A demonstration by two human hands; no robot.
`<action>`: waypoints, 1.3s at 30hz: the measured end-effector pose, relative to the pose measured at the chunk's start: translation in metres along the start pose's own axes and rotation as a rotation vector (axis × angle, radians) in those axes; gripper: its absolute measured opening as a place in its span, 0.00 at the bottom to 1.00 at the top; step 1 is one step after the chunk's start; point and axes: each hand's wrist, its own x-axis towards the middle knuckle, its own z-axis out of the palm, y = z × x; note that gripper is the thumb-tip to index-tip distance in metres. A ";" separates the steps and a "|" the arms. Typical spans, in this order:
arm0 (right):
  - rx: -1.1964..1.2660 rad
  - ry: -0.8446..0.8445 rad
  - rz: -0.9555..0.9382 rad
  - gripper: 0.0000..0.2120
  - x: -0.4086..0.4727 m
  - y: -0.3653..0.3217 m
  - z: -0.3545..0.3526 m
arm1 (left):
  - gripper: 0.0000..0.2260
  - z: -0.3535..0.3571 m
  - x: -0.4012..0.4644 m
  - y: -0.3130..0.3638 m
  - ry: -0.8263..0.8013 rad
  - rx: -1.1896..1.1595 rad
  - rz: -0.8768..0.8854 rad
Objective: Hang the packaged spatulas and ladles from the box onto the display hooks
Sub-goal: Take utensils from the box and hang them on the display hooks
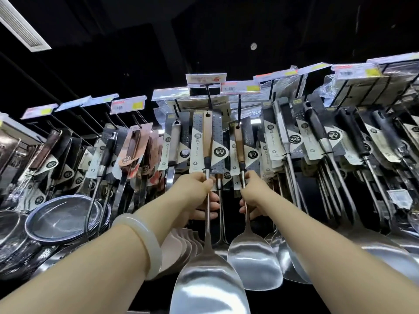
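Two packaged steel spatulas with brown handles and card sleeves are raised at the display. My left hand (199,189) grips the shaft of the left spatula (209,284); its card top sits at a black hook (209,96). My right hand (251,196) grips the shaft of the right spatula (255,261), whose handle top reaches a second black hook (239,107). Whether either hang hole is fully on its hook I cannot tell. The box is out of view.
Rows of packaged ladles and spatulas (317,141) hang on hooks left and right, price tags (205,78) above them. Mesh strainers (65,218) hang at the lower left. A pale bangle (140,243) circles my left wrist.
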 end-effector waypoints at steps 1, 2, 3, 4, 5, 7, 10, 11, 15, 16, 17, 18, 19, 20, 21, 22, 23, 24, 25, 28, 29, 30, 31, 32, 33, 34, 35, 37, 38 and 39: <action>-0.008 0.017 -0.001 0.28 0.005 0.005 0.003 | 0.07 -0.001 0.000 -0.001 0.003 -0.009 -0.006; -0.004 0.036 0.002 0.29 0.009 0.009 0.007 | 0.07 -0.003 0.000 -0.002 0.005 -0.021 -0.012; 0.008 0.052 0.003 0.28 0.014 0.012 0.010 | 0.07 -0.004 0.001 -0.003 0.009 -0.034 -0.019; 0.016 0.073 -0.006 0.27 0.018 0.017 0.015 | 0.08 -0.006 0.001 -0.004 0.012 -0.045 -0.024; 0.016 0.096 -0.016 0.27 0.022 0.021 0.019 | 0.09 -0.007 0.001 -0.005 0.014 -0.051 -0.028; -0.013 0.141 -0.029 0.28 0.027 0.027 0.025 | 0.10 -0.008 0.001 -0.006 0.011 -0.057 -0.029; -0.151 0.121 -0.008 0.31 0.028 0.031 0.026 | 0.11 -0.008 0.002 -0.007 -0.001 -0.071 -0.027; -0.187 0.099 0.004 0.32 0.025 0.030 0.025 | 0.12 -0.007 0.002 -0.007 -0.002 -0.073 -0.026; -0.140 -0.013 -0.006 0.34 0.005 0.015 0.008 | 0.09 -0.003 0.003 -0.001 -0.013 -0.075 -0.006; -0.093 -0.042 -0.016 0.33 -0.004 0.011 0.002 | 0.08 -0.002 0.002 0.001 -0.018 -0.079 -0.002; -0.073 -0.060 -0.046 0.33 -0.013 0.007 -0.004 | 0.06 -0.001 0.002 0.004 -0.021 -0.084 0.003; -0.073 -0.069 -0.088 0.34 -0.024 0.005 -0.010 | 0.06 -0.001 0.003 0.006 -0.021 -0.089 0.010; -0.047 -0.087 -0.117 0.34 -0.034 0.005 -0.015 | 0.07 0.000 0.004 0.008 -0.020 -0.094 0.017; 0.007 -0.119 -0.125 0.35 -0.045 0.005 -0.021 | 0.06 0.000 0.005 0.010 -0.018 -0.102 0.023; 0.076 -0.159 -0.118 0.36 -0.054 0.007 -0.026 | 0.06 0.002 0.006 0.013 -0.015 -0.113 0.027; 0.143 -0.201 -0.120 0.37 -0.065 0.007 -0.031 | 0.06 0.003 0.008 0.015 -0.011 -0.123 0.034; 0.180 -0.246 -0.125 0.40 -0.074 0.009 -0.036 | 0.07 0.005 0.010 0.017 -0.008 -0.131 0.042; 0.197 -0.291 -0.135 0.42 -0.083 0.009 -0.041 | 0.07 0.008 0.012 0.020 -0.006 -0.137 0.051; 0.193 -0.338 -0.145 0.46 -0.091 0.011 -0.045 | 0.07 0.011 0.013 0.022 -0.008 -0.143 0.059; 0.114 -0.500 -0.175 0.50 -0.111 0.022 -0.048 | 0.06 0.023 0.020 0.027 -0.034 -0.150 0.080; 0.080 -0.523 -0.176 0.49 -0.115 0.027 -0.046 | 0.06 0.028 0.022 0.027 -0.043 -0.149 0.080; 0.031 -0.503 -0.191 0.48 -0.117 0.033 -0.042 | 0.06 0.033 0.024 0.026 -0.050 -0.151 0.078; -0.033 -0.451 -0.215 0.47 -0.116 0.040 -0.039 | 0.07 0.038 0.026 0.025 -0.056 -0.151 0.078; -0.092 -0.387 -0.239 0.47 -0.116 0.046 -0.036 | 0.06 0.043 0.029 0.024 -0.063 -0.150 0.078; -0.132 -0.328 -0.261 0.45 -0.115 0.050 -0.033 | 0.06 0.048 0.031 0.022 -0.069 -0.149 0.080; -0.159 -0.283 -0.274 0.44 -0.115 0.053 -0.030 | 0.06 0.052 0.034 0.020 -0.073 -0.145 0.083; -0.181 -0.253 -0.278 0.43 -0.114 0.055 -0.027 | 0.06 0.055 0.036 0.019 -0.074 -0.138 0.086; -0.226 -0.241 -0.267 0.42 -0.110 0.059 -0.024 | 0.06 0.060 0.039 0.016 -0.077 -0.127 0.088; -0.242 -0.247 -0.255 0.43 -0.108 0.059 -0.023 | 0.07 0.062 0.040 0.015 -0.081 -0.128 0.085; -0.259 -0.248 -0.243 0.43 -0.107 0.058 -0.024 | 0.07 0.063 0.042 0.014 -0.084 -0.130 0.079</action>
